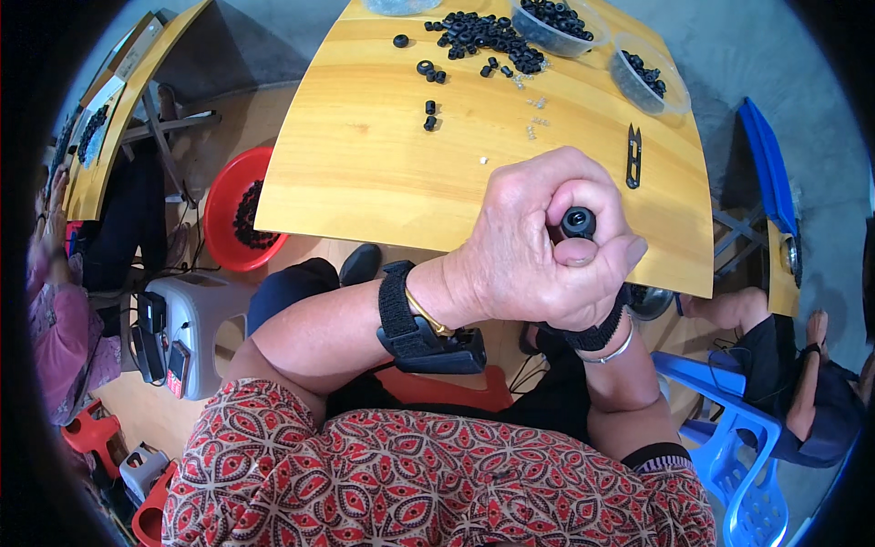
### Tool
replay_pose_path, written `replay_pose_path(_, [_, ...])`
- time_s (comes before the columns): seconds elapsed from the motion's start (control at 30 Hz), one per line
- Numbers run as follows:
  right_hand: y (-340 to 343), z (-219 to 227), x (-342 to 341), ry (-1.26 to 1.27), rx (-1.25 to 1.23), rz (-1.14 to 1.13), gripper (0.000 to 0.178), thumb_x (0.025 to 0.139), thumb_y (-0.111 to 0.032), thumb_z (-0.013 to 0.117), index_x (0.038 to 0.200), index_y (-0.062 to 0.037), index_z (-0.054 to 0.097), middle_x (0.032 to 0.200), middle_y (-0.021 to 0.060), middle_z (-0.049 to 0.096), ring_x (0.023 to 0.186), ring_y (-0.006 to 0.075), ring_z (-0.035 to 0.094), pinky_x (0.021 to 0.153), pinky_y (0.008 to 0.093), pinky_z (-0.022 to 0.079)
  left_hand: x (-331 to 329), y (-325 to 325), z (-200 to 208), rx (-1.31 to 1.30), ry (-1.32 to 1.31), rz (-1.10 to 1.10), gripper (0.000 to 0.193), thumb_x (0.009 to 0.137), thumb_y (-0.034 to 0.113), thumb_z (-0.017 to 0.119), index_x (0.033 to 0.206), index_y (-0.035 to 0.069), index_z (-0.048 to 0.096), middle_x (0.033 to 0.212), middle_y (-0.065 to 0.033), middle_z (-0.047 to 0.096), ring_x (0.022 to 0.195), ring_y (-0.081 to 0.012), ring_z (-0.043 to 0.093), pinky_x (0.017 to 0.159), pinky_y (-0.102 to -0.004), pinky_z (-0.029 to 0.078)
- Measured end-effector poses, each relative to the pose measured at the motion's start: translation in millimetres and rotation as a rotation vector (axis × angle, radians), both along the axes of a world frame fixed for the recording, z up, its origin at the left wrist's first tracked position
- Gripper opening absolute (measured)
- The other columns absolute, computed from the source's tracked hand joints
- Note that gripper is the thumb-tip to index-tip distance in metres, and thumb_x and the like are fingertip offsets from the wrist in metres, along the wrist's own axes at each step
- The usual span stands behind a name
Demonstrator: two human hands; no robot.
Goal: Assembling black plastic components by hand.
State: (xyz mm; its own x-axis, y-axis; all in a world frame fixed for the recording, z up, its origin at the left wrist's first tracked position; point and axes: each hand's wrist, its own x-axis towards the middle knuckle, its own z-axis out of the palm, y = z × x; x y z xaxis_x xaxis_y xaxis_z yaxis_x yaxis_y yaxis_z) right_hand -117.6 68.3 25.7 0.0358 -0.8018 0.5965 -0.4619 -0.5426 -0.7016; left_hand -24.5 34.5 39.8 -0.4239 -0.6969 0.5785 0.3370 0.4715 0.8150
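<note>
Over the near edge of the table (365, 173), the left hand (524, 251) is clenched on a black ring (578, 221), thumb pressing it. The right hand is hidden beneath the left, so I cannot tell its grip. If the thumb slips, the ring could drop past the edge; how it seats inside the fist is hard to make out.

Head view, looking steeply down, close.
</note>
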Motion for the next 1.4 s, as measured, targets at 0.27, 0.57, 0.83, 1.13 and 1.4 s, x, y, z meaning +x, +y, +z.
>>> replay_pose_path(0.27, [2, 17, -5, 0.041, 0.066, -0.088, 0.045, 0.082, -0.047, 0.044, 0.091, -0.0024, 0.045, 0.075, 0.0071, 0.048, 0.063, 0.0180, 0.048, 0.058, 0.0284, 0.039, 3, -13, 4, 0.139, -0.063, -0.216, 0.065, 0.065, 0.031, 0.067, 0.115, 0.000, 0.041, 0.101, -0.0106, 0.047, 0.093, -0.0154, 0.046, 0.075, -0.0271, 0.041])
replay_pose_path(0.57, [-20, 16, -41, 0.142, -0.149, -0.014, 0.045, 0.084, -0.045, 0.040, 0.094, -0.0014, 0.045, 0.096, 0.0127, 0.049, 0.091, 0.0263, 0.043, 0.081, 0.0342, 0.035, 19, -31, 2, 0.827, -0.149, -0.512, 0.028, 0.083, 0.030, 0.051, 0.082, 0.003, 0.057, 0.069, -0.0010, 0.052, 0.062, -0.0088, 0.049, 0.047, -0.0220, 0.044])
replay_pose_path(0.83, [-15, 14, -34, 0.132, -0.077, 0.109, 0.048, 0.083, -0.046, 0.041, 0.100, -0.0015, 0.045, 0.101, 0.0148, 0.047, 0.094, 0.0274, 0.044, 0.083, 0.0346, 0.034, 14, -27, 3, 1.022, -0.014, -0.708, 0.025, 0.084, 0.027, 0.053, 0.074, 0.004, 0.058, 0.059, 0.0020, 0.048, 0.049, -0.0039, 0.040, 0.041, -0.0177, 0.033])
replay_pose_path(1.13, [-10, 12, -30, -0.075, -0.077, -0.026, 0.037, 0.079, -0.027, 0.056, 0.101, 0.0007, 0.046, 0.097, 0.0147, 0.048, 0.087, 0.0238, 0.048, 0.079, 0.0303, 0.038, 14, -28, -4, 1.122, 0.133, -0.624, 0.019, 0.084, 0.024, 0.051, 0.083, 0.006, 0.055, 0.064, 0.0037, 0.047, 0.055, -0.0041, 0.041, 0.044, -0.0167, 0.031])
replay_pose_path(1.4, [-13, 12, -34, 0.124, -0.095, -0.078, 0.026, 0.073, -0.006, 0.059, 0.095, 0.0003, 0.048, 0.087, 0.0123, 0.050, 0.075, 0.0225, 0.051, 0.066, 0.0291, 0.042, 8, -21, -9, 1.159, 0.186, -0.633, 0.019, 0.085, 0.024, 0.049, 0.087, 0.006, 0.054, 0.066, 0.0035, 0.047, 0.057, -0.0052, 0.040, 0.046, -0.0179, 0.032])
